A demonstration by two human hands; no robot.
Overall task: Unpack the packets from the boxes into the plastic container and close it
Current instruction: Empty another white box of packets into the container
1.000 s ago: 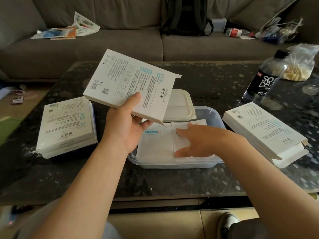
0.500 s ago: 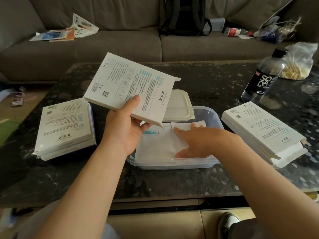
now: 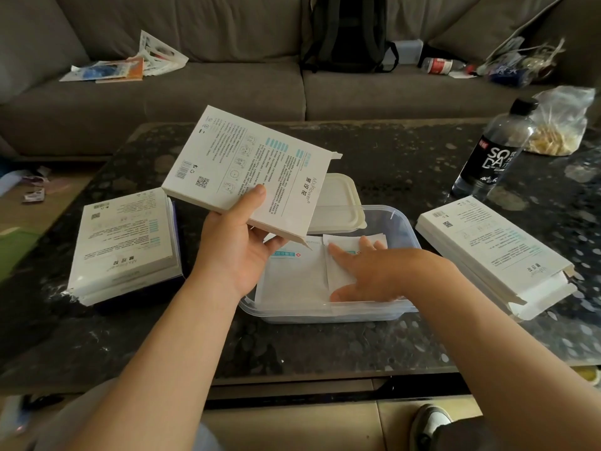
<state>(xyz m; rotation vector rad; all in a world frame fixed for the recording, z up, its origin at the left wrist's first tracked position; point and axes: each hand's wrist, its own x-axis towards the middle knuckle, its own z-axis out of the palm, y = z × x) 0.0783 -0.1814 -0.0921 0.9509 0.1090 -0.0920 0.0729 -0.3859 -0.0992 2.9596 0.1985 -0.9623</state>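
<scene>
My left hand [image 3: 234, 252] grips a flat white box [image 3: 247, 169] and holds it tilted above the table, its end flap open toward the right. Below it sits a clear plastic container [image 3: 400, 222] with white packets [image 3: 292, 278] lying flat inside. My right hand [image 3: 370, 271] rests inside the container, its straight fingers pressing on the packets. The container's white lid [image 3: 338, 203] lies just behind it. A stack of white boxes [image 3: 125, 242] stands on the left, and another stack with open flaps [image 3: 494, 252] on the right.
A dark speckled table [image 3: 390, 164] carries everything. A dark soda bottle [image 3: 494, 151] and a plastic bag of snacks [image 3: 559, 125] stand at the far right. Behind is a grey sofa [image 3: 227, 89] with papers, a black backpack [image 3: 348, 30] and clutter.
My left hand has lifted the box slightly and tilted it. My right hand stays pressed on the packets in the container, shifted very little.
</scene>
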